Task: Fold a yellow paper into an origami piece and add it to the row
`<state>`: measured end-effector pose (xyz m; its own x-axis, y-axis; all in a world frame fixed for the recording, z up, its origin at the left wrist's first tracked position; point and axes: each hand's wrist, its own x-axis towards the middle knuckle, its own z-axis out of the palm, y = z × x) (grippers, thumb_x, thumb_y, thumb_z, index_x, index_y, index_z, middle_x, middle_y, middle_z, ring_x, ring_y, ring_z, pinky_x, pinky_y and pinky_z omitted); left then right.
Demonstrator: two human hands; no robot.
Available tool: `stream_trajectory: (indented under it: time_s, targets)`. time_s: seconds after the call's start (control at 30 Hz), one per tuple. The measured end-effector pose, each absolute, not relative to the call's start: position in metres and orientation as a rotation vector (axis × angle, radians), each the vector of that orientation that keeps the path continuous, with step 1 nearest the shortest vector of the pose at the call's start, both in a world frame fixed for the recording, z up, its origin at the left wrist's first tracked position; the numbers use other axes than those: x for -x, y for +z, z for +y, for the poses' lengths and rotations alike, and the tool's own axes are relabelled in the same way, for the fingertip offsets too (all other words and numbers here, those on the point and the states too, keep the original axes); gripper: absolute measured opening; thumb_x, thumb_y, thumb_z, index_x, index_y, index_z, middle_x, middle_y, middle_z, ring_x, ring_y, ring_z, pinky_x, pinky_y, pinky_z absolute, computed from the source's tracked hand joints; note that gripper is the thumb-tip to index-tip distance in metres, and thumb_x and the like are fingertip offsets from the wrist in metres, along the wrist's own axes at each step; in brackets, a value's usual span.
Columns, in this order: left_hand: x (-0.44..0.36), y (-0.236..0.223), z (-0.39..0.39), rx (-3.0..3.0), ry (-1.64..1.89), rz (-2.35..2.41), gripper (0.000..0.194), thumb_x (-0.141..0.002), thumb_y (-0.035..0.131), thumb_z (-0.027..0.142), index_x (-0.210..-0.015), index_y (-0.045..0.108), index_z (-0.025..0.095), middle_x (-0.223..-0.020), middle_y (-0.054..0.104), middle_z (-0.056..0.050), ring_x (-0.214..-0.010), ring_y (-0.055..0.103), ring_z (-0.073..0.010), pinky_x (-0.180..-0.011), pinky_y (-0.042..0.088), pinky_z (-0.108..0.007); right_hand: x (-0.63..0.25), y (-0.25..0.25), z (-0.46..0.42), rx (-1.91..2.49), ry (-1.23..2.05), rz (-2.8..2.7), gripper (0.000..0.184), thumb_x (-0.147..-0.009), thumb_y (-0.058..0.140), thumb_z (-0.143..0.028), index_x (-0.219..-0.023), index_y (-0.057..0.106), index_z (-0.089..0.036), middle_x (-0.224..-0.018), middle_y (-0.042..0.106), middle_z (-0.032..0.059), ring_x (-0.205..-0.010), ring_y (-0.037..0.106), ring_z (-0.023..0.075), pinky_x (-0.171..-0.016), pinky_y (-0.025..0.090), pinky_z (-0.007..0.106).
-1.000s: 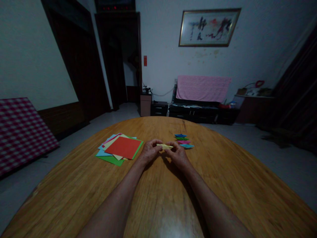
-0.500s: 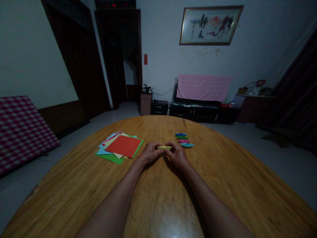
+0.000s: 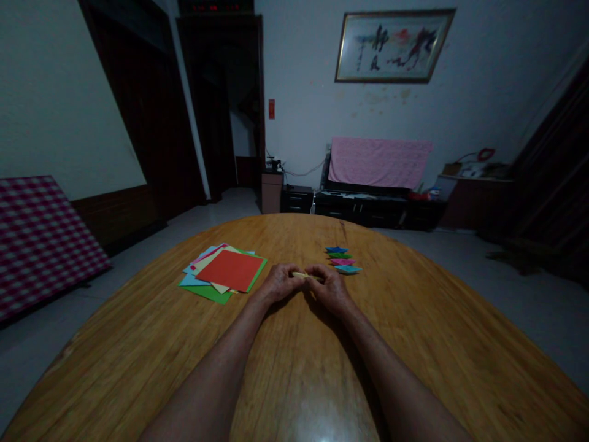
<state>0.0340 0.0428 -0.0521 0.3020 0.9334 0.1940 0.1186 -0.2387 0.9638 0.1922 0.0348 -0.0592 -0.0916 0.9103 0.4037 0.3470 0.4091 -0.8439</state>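
Observation:
A small folded yellow paper (image 3: 304,275) is pinched between my left hand (image 3: 277,283) and my right hand (image 3: 329,287), low over the round wooden table (image 3: 294,368). The fingers of both hands are curled tight on it, and most of the paper is hidden by them. A loose stack of coloured paper sheets (image 3: 224,272), red on top, lies just left of my left hand. Several small folded paper pieces (image 3: 343,260) in blue, green, pink and light blue lie in a row just beyond my right hand.
The room is dim. Beyond the table stand a low dark cabinet with a pink cloth (image 3: 380,162) over it and a framed picture (image 3: 394,45) on the wall. A red checked board (image 3: 41,236) leans at the left. A dark doorway (image 3: 221,104) opens behind.
My hands have drawn closer together and lower toward the table, so less of the yellow paper shows between the fingers. The view has tilted slightly.

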Motion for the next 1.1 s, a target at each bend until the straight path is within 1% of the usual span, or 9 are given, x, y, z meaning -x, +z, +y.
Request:
stream_trajectory:
  time_s: [0.1, 0.27, 0.4, 0.53, 0.63, 0.7, 0.8, 0.97, 1.1]
  targets:
    - [-0.036, -0.057, 0.046, -1.485, 1.108, 0.901, 0.026, -0.066, 0.066, 0.027, -0.088, 0.066, 0.013, -0.07, 0.059, 0.0, -0.059, 0.05, -0.0102, -0.053, 0.035, -0.02, -0.192, -0.056, 0.032, 1.117, 0.717, -1.661, 0.018, -0.073, 0.057, -0.028, -0.083, 0.068, -0.017, -0.078, 0.066, 0.0025, -0.074, 0.059, 0.0182, -0.066, 0.045, 0.027]
    - [-0.04, -0.057, 0.051, -1.385, 1.205, 0.894, 0.043, -0.062, 0.066, 0.018, -0.105, 0.063, 0.015, -0.069, 0.055, 0.003, -0.056, 0.049, -0.0075, -0.051, 0.034, -0.018, -0.192, -0.051, 0.03, 1.131, 0.846, -1.698, 0.018, -0.075, 0.056, -0.031, -0.072, 0.067, -0.016, -0.061, 0.061, -0.0003, -0.057, 0.054, 0.0143, -0.052, 0.039, 0.024]
    - [-0.042, -0.049, 0.049, -1.355, 1.244, 0.898, 0.047, -0.06, 0.065, 0.017, -0.107, 0.063, 0.015, -0.072, 0.057, 0.002, -0.056, 0.05, -0.0072, -0.052, 0.036, -0.018, -0.193, -0.046, 0.029, 1.132, 0.911, -1.633, 0.019, -0.073, 0.058, -0.032, -0.066, 0.066, -0.016, -0.056, 0.058, -0.0011, -0.052, 0.05, 0.0124, -0.049, 0.036, 0.023]
    - [-0.041, -0.038, 0.045, -1.274, 1.266, 0.899, 0.038, -0.064, 0.066, 0.023, -0.102, 0.065, 0.014, -0.071, 0.06, 0.0, -0.055, 0.052, -0.0083, -0.053, 0.038, -0.02, -0.193, -0.04, 0.028, 1.101, 1.174, -1.391, 0.022, -0.07, 0.061, -0.035, -0.069, 0.067, -0.014, -0.058, 0.059, 0.0006, -0.051, 0.047, 0.0114, -0.048, 0.035, 0.023]
    - [-0.04, -0.033, 0.042, -1.263, 1.205, 0.857, 0.028, -0.065, 0.067, 0.027, -0.089, 0.067, 0.011, -0.069, 0.061, -0.003, -0.057, 0.053, -0.0096, -0.054, 0.04, -0.021, -0.193, -0.041, 0.028, 0.934, 1.429, -1.225, 0.024, -0.069, 0.062, -0.035, -0.078, 0.068, -0.013, -0.07, 0.065, 0.0055, -0.056, 0.052, 0.0128, -0.051, 0.039, 0.023]
    - [-0.04, -0.033, 0.041, -1.263, 1.166, 0.813, 0.024, -0.066, 0.067, 0.027, -0.082, 0.068, 0.01, -0.066, 0.06, -0.003, -0.055, 0.052, -0.0095, -0.054, 0.04, -0.021, -0.193, -0.043, 0.029, 0.877, 1.511, -1.166, 0.025, -0.069, 0.063, -0.034, -0.082, 0.069, -0.013, -0.079, 0.067, 0.0082, -0.063, 0.056, 0.0149, -0.055, 0.042, 0.024]
    - [-0.04, -0.033, 0.041, -1.263, 1.143, 0.798, 0.021, -0.066, 0.067, 0.029, -0.076, 0.067, 0.01, -0.061, 0.057, -0.002, -0.053, 0.051, -0.0092, -0.052, 0.039, -0.021, -0.193, -0.046, 0.03, 0.889, 1.552, -1.119, 0.026, -0.069, 0.063, -0.034, -0.084, 0.069, -0.014, -0.083, 0.068, 0.0094, -0.067, 0.058, 0.017, -0.057, 0.045, 0.025]
    - [-0.041, -0.031, 0.041, -1.324, 1.138, 0.875, 0.022, -0.062, 0.07, 0.031, -0.07, 0.066, 0.01, -0.059, 0.057, -0.002, -0.051, 0.049, -0.0084, -0.051, 0.037, -0.021, -0.19, -0.042, 0.026, 0.858, 1.576, -1.079, 0.024, -0.066, 0.067, -0.032, -0.08, 0.067, -0.014, -0.076, 0.066, 0.0069, -0.064, 0.057, 0.0157, -0.058, 0.045, 0.026]
    - [-0.042, -0.029, 0.039, -1.314, 1.177, 0.978, 0.022, -0.062, 0.068, 0.032, -0.069, 0.065, 0.011, -0.057, 0.056, 0.0, -0.048, 0.047, -0.008, -0.048, 0.035, -0.021, -0.188, -0.04, 0.025, 0.865, 1.513, -1.12, 0.025, -0.064, 0.071, -0.037, -0.069, 0.064, -0.014, -0.059, 0.057, -0.0005, -0.05, 0.045, 0.009, -0.049, 0.036, 0.022]
